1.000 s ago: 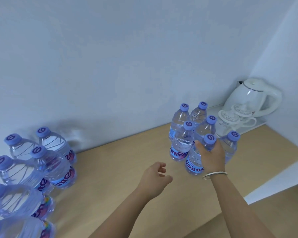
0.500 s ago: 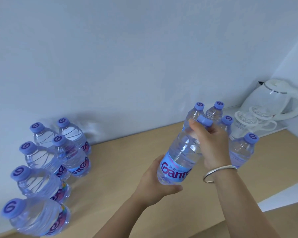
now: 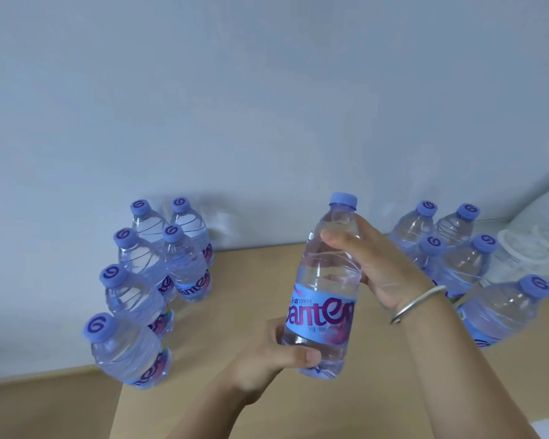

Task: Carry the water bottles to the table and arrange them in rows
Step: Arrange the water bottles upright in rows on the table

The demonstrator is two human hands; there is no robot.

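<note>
Bottle (image 3: 325,289) mid-air between two clusters, both hands on it.
Right hand (image 3: 384,267) wraps the shoulder, left hand (image 3: 276,353) cups the base. Suggest keeping it upright and landing it in the gap beside the left rows (image 3: 146,280), label facing out, not nudging neighbours; right group (image 3: 463,267) waits.

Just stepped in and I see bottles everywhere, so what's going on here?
A person is holding one water bottle upright above the wooden table with both hands: the right hand grips its upper body and the left hand grips it near the base. To the left, six bottles stand in two rows by the wall. To the right, five more bottles stand clustered.
</note>
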